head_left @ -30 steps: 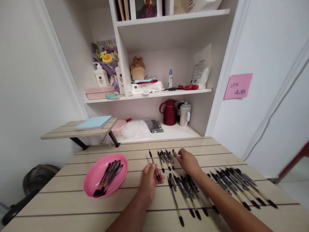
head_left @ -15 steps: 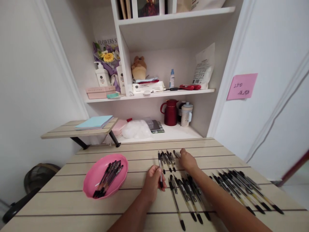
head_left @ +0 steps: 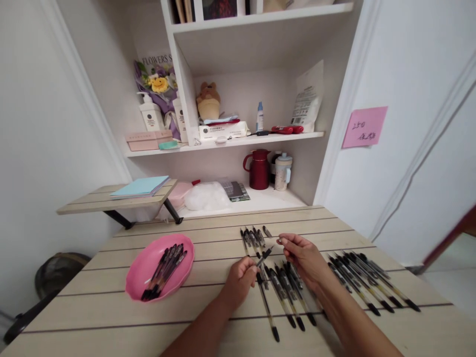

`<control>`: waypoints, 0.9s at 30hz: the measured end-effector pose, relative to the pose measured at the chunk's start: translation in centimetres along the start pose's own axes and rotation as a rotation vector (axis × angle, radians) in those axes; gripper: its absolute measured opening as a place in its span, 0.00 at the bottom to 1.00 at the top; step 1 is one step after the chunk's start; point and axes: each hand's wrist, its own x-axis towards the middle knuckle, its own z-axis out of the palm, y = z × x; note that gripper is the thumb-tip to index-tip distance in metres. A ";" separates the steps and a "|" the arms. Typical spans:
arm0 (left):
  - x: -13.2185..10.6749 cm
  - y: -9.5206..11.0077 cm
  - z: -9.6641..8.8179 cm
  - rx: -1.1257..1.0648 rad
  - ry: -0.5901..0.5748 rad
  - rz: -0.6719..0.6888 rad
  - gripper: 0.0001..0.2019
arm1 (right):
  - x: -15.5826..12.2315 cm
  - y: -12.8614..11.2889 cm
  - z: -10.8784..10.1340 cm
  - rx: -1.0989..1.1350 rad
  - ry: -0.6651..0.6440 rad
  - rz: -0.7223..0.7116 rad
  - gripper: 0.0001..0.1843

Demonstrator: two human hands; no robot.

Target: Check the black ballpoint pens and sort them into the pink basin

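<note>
My left hand (head_left: 241, 280) is closed around a pen (head_left: 265, 256), whose bare tip slants up to the right. Just beyond that tip, my right hand (head_left: 302, 255) has thumb and forefinger pinched together; something tiny and pale may be between them, too small to name. A dark pen cap (head_left: 267, 231) lies on the table behind the hands, beside a short row of pen parts (head_left: 253, 238). In front of and between my wrists are several clear pens with black ends (head_left: 288, 292), laid side by side.
On the left stands a pink bowl (head_left: 132, 275) holding several dark pens (head_left: 165, 272). More pens (head_left: 366, 280) lie in a row to the right of my right forearm. A small raised stand (head_left: 89, 198) carries paper at the back left; white shelves (head_left: 256, 141) rise behind the table.
My right hand has drawn back from beside the loose cap toward the pen tip. My left hand has tilted its pen from upright to slanting right. The view has shifted slightly.
</note>
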 end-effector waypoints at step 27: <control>-0.1 0.1 0.0 0.226 0.024 0.156 0.08 | -0.1 1.3 0.9 -0.089 -0.143 0.109 0.15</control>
